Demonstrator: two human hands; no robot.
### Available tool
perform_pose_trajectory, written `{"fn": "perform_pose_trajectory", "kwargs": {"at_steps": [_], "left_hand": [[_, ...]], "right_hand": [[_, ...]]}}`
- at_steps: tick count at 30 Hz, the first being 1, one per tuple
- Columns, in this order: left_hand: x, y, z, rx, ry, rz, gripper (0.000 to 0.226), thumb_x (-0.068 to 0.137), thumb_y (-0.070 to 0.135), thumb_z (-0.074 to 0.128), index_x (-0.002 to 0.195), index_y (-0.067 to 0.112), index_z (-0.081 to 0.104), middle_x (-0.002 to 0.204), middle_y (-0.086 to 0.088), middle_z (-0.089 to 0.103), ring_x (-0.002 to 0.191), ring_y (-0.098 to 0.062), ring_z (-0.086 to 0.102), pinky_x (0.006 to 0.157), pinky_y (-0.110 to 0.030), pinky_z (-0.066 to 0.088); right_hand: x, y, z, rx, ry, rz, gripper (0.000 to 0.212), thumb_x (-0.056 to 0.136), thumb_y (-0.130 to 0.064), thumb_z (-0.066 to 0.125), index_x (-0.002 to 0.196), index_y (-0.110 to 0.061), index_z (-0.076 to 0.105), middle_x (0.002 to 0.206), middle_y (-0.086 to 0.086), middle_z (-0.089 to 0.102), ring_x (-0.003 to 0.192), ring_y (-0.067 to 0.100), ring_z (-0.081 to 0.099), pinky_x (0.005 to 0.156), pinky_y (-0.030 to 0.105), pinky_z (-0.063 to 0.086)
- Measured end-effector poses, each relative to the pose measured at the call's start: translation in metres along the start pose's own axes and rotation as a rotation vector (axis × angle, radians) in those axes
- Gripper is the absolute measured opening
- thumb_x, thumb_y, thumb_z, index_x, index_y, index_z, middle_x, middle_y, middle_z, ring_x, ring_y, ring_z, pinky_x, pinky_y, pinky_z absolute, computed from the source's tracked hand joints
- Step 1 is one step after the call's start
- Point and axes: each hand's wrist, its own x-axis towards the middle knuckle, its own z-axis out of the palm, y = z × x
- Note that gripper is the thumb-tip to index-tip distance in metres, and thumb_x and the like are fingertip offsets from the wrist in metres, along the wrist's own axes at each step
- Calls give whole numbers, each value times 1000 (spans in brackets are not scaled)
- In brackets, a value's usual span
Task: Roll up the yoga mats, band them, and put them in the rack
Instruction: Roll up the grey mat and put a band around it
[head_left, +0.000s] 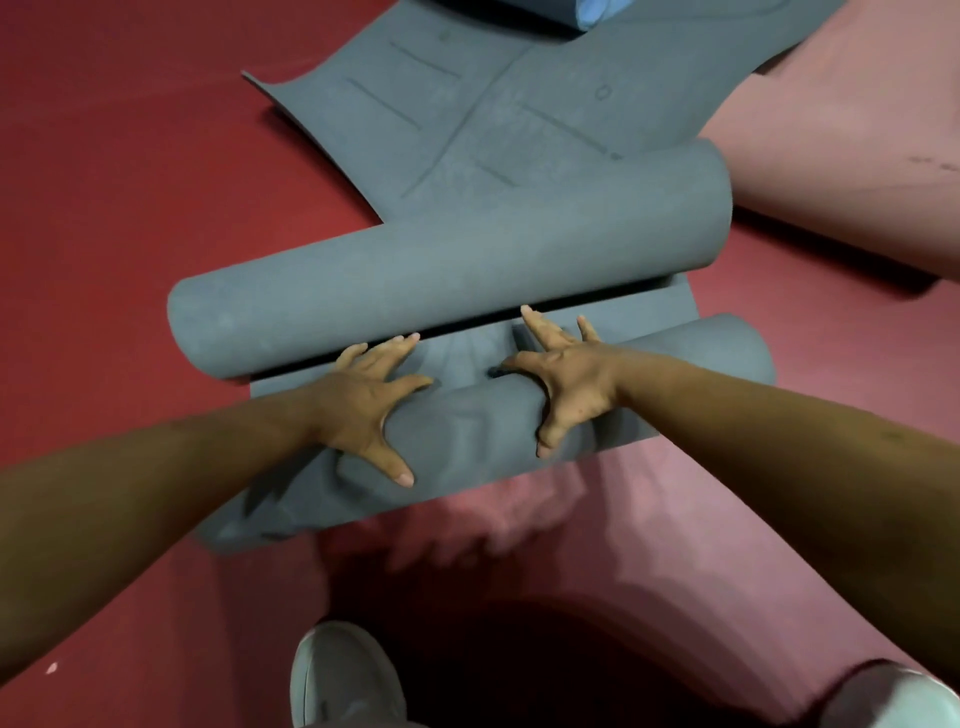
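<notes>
A grey yoga mat (493, 124) lies on the red floor, partly flat at the far end. Its near end is wound into a roll (483, 431) under my hands. A second, larger grey roll (447, 270) lies just beyond, across the mat. My left hand (363, 405) presses on the near roll with spread fingers, fingertips reaching the flat strip between the two rolls. My right hand (566, 374) presses on the same roll further right, fingers also spread, thumb hanging over the near side. No band or rack is in view.
A pink mat (852, 140) lies at the right and another pink surface (623, 545) spreads under the near roll. A blue folded item (587, 10) sits at the top edge. My two shoes (343, 675) stand at the bottom of the view.
</notes>
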Motion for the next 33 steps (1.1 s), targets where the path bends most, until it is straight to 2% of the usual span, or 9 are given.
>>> {"fn": "perform_pose_trajectory", "kwargs": {"at_steps": [5, 10, 12, 14, 17, 22, 27, 31, 33], "left_hand": [[1, -18, -2, -41, 117, 1, 135, 46, 104, 37, 152, 20, 30, 165, -4, 6, 150, -21, 13, 121, -39, 14], [2, -35, -15, -186, 367, -38, 83, 79, 74, 45, 141, 20, 49, 148, -2, 49, 132, -24, 50, 107, -38, 41], [1, -17, -18, -337, 342, -84, 69, 84, 62, 55, 142, 25, 47, 135, 0, 59, 122, -22, 57, 105, -32, 41], [3, -2, -16, -411, 191, -87, 90, 73, 76, 64, 145, 28, 40, 135, 2, 55, 124, -17, 52, 109, -34, 38], [13, -2, -13, -236, 52, -237, 133, 41, 98, 54, 151, 32, 18, 152, -12, 30, 143, -29, 26, 118, -50, 21], [16, -7, -6, -217, 53, -290, 147, 32, 101, 53, 154, 37, -2, 156, -26, -27, 143, -32, -33, 116, -59, -11], [4, -5, -6, -251, 234, -200, 132, 42, 99, 49, 148, 23, 26, 135, -9, 41, 130, -29, 42, 108, -43, 36], [10, -8, -5, -214, 56, -162, 145, 34, 88, 70, 150, 28, 9, 137, -9, 42, 127, -28, 45, 106, -44, 41], [16, -12, -12, -253, 6, -148, 137, 34, 82, 75, 144, 32, 11, 130, -10, 50, 118, -27, 53, 99, -42, 46]], "right_hand": [[7, 7, -10, 107, 102, 48, 113, 52, -63, 87, 149, -38, 35, 163, 2, 6, 153, 18, 9, 120, 60, -2], [20, 16, -19, 148, 398, 131, 70, 83, -69, 60, 138, -27, 50, 143, 5, 40, 137, 26, 40, 116, 56, 22], [29, 9, -23, 86, 380, 169, 53, 94, -63, 47, 131, -26, 54, 139, 8, 51, 134, 27, 44, 114, 54, 25], [33, 4, -24, 37, 335, 179, 48, 100, -58, 38, 130, -24, 53, 137, 9, 56, 133, 26, 47, 112, 53, 26], [25, 4, -19, 2, 311, 157, 60, 97, -66, 32, 139, -25, 45, 151, 12, 42, 142, 27, 37, 114, 56, 19], [8, -3, -5, -224, 166, 121, 126, 58, -97, 47, 153, -19, 21, 153, 16, 30, 145, 34, 25, 113, 66, 13], [26, -1, -32, -156, 144, 136, 122, 48, -92, 65, 144, -24, 36, 139, 8, 47, 131, 32, 45, 108, 57, 30], [35, -1, -45, -100, 105, 143, 119, 47, -89, 69, 144, -26, 41, 147, 12, 36, 142, 33, 32, 112, 59, 27], [35, 0, -44, -73, 100, 146, 119, 49, -87, 71, 146, -24, 40, 163, 17, 2, 152, 35, 8, 116, 65, 15]]}}
